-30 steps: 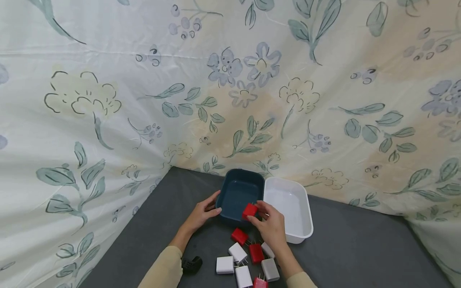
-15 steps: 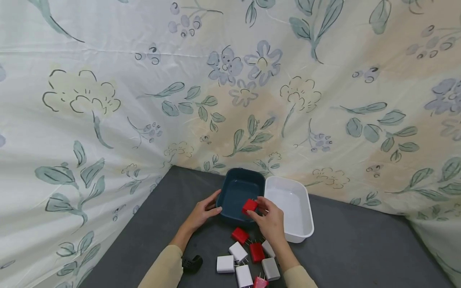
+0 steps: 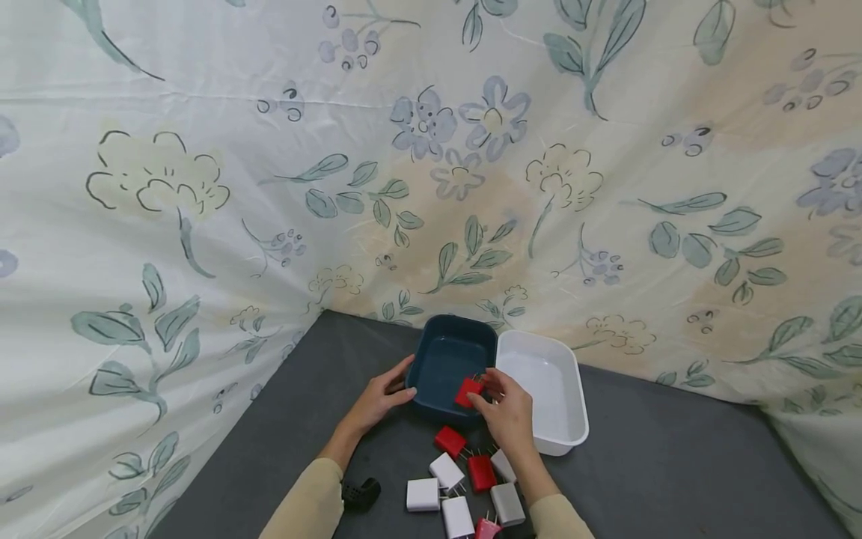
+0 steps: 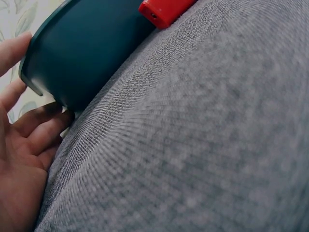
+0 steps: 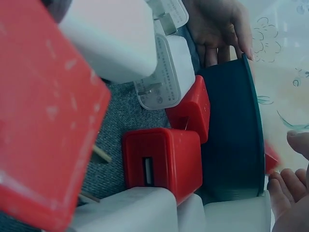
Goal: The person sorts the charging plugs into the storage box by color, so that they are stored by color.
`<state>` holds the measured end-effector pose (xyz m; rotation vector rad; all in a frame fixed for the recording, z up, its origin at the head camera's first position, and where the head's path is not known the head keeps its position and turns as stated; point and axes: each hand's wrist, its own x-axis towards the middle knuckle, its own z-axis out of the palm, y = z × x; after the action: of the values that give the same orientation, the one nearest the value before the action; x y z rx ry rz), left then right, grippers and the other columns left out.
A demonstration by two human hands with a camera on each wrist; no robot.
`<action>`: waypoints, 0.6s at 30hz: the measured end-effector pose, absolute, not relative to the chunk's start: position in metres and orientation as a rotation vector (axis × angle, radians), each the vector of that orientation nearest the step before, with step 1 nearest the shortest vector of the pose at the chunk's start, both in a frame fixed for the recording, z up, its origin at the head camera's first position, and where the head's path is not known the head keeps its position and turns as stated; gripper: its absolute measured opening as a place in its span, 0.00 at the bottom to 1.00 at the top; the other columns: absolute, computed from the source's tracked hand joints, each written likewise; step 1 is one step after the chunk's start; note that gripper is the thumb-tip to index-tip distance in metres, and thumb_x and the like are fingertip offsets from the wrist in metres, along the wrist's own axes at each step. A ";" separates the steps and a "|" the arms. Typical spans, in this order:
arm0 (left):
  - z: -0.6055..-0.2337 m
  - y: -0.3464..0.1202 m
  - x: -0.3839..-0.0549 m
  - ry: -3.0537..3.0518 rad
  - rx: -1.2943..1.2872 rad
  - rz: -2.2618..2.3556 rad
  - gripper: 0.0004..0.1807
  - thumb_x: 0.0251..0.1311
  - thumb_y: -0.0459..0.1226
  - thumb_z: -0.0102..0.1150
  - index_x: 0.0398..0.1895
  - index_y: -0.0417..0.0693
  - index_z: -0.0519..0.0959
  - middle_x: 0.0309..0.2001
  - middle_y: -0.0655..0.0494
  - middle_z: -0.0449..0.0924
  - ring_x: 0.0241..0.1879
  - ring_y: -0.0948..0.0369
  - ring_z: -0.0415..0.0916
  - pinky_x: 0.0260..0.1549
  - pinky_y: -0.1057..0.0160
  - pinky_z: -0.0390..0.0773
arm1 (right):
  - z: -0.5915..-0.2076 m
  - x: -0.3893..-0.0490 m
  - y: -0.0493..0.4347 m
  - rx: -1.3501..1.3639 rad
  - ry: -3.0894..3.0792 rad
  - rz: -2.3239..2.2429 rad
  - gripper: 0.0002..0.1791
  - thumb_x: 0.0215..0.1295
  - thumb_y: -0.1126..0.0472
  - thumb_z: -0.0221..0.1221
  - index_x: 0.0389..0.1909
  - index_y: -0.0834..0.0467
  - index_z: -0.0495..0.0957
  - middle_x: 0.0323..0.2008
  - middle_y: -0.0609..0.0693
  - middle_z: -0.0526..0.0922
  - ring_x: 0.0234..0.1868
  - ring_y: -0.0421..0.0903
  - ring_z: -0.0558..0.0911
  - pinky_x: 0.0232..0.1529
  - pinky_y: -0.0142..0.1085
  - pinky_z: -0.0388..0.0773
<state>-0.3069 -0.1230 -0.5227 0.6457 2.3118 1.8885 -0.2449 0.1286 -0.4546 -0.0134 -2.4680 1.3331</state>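
Observation:
My left hand (image 3: 377, 400) rests its fingers and thumb against the left side of a dark blue bin (image 3: 424, 359). In the left wrist view, a digit touches the bin's rim while other fingers lie by its base. My right hand (image 3: 508, 415) is over the bin's near right part, beside a red charger plug (image 3: 468, 393) with its prongs up. In the right wrist view this plug (image 5: 271, 157) is blurred; the thumb stands apart from it and fingertips are just below. Another red charger plug (image 3: 450, 442) lies right before the bin.
A white bin (image 3: 575, 404) stands against the dark blue one's right side. Several white, grey and red chargers, among them a white charger (image 3: 423, 495), lie in front on the dark table (image 3: 673, 464). A black device (image 3: 361, 494) is beside the left sleeve. Floral fabric (image 3: 269, 187) hangs behind.
The red charger plug over the dark blue bin has tilted and sits slightly lower, its prongs now showing; my right fingers have come loose from it. My left hand has stayed at the bin.

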 end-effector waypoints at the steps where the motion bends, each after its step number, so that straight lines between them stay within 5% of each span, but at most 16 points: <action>1: -0.523 -0.122 -0.307 2.316 0.645 1.889 0.36 0.66 0.44 0.59 0.75 0.63 0.58 0.72 0.52 0.64 0.69 0.52 0.65 0.66 0.44 0.66 | -0.455 -0.245 0.129 -0.008 -2.464 1.330 0.30 0.53 0.62 0.72 0.58 0.62 0.77 0.50 0.57 0.85 0.49 0.53 0.85 0.53 0.47 0.80; 18: -0.489 -0.122 -0.289 2.279 0.687 1.826 0.37 0.68 0.36 0.54 0.77 0.45 0.52 0.73 0.37 0.59 0.69 0.43 0.64 0.66 0.42 0.65 | -0.458 -0.236 0.140 0.086 -2.437 1.239 0.28 0.53 0.63 0.71 0.56 0.64 0.78 0.47 0.57 0.86 0.47 0.52 0.86 0.49 0.43 0.82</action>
<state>-0.2893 -0.1225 -0.4895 0.6868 2.2789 1.8259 -0.2358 0.1399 -0.4576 0.0861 -2.4371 1.2394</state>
